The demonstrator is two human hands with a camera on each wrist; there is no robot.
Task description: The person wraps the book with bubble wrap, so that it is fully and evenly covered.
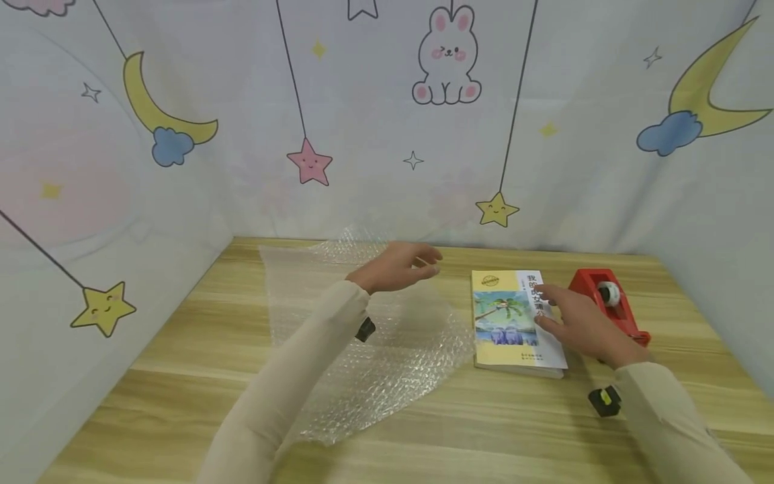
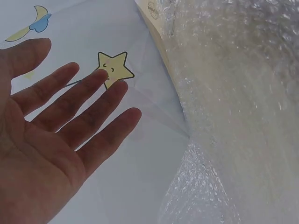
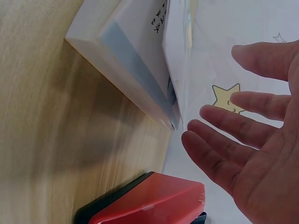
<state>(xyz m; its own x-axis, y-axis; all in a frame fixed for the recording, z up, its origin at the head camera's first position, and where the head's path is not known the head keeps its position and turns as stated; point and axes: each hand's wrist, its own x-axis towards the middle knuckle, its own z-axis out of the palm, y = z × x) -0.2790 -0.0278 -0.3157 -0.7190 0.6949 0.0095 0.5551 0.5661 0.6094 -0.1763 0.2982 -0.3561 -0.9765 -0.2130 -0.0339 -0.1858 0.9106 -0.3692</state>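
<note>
Head view, nearest first: two cream sleeves reach in over the wooden table (image 1: 181, 403). A sheet of bubble wrap (image 1: 375, 363) lies spread flat on the left half of the table, its far edge rumpled near the wall. Just right of it, a paperback book (image 1: 514, 323) with a yellow cover and a palm-tree picture lies flat, and beyond its right edge stands a red tape dispenser (image 1: 611, 302), close to the book but apart from it. A backdrop printed with stars, moons and a rabbit closes off the back.

One risk, as I judge it: the wrap is light and unweighted, so a sleeve dragging across it could slide or bunch it; likewise a careless nudge could push the book into the dispenser.

The left hand (image 1: 399, 265) hovers above the far part of the wrap with fingers (image 2: 88, 100) straight and slightly spread, gripping nothing. The right hand (image 1: 580, 323) is over the book's right edge, fingers (image 3: 224, 135) extended and apart; whether the tips press the cover I cannot tell.
</note>
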